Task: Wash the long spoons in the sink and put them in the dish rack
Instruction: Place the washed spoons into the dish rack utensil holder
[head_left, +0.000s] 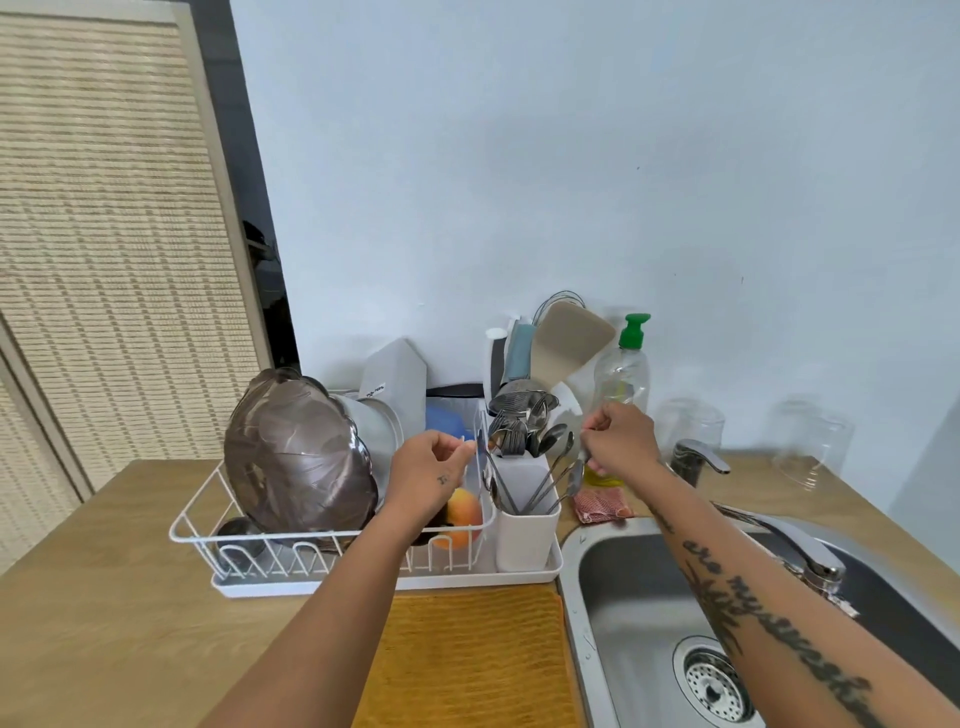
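Observation:
Several long spoons (553, 475) stand slanted in the front part of the white cutlery holder (527, 538) at the right end of the white wire dish rack (332, 540). My left hand (436, 470) hovers over the rack and pinches the top of one long spoon (491, 467) that leans into the holder. My right hand (618, 441) is just right of the holder, fingers curled round the upper ends of the long spoons there. The steel sink (639, 597) lies below my right forearm.
The rack holds a brown glass bowl (296, 452), a steel pot (376, 426), a blue tub (447, 421) and an orange item (462, 514). Behind stand a soap bottle (623, 374), upturned glasses (691, 426) and a red scrubber (602, 504). The tap (779, 535) and a yellow mat (467, 654) are nearby.

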